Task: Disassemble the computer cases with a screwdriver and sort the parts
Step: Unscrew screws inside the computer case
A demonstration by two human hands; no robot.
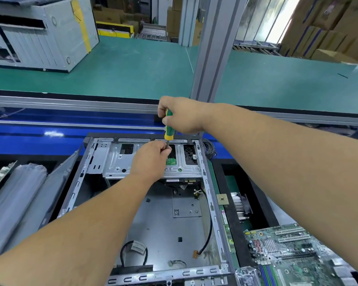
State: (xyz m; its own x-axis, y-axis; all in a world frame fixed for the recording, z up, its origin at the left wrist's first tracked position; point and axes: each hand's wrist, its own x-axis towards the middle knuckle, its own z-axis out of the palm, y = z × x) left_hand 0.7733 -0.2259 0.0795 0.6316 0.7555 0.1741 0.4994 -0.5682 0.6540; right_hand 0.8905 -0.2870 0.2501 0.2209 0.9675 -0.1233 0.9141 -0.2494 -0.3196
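Observation:
An open computer case [210,195] lies flat in front of me, its motherboard gone and loose cables [208,234] on its floor. A metal drive cage [116,159] spans its far end. My right hand [182,115] grips the green-and-yellow handle of a screwdriver [168,129], held upright over the cage. My left hand [151,157] pinches the screwdriver's metal shaft just above a small green circuit board [171,161] in the cage. The tip is hidden by my fingers.
A removed motherboard [287,250] lies at the lower right, with a heatsink [241,205] beyond it. A grey case panel [56,190] and wrapped rolls [17,195] lie at left. Another case [50,34] stands on the green belt [132,67]. An aluminium post [213,48] rises ahead.

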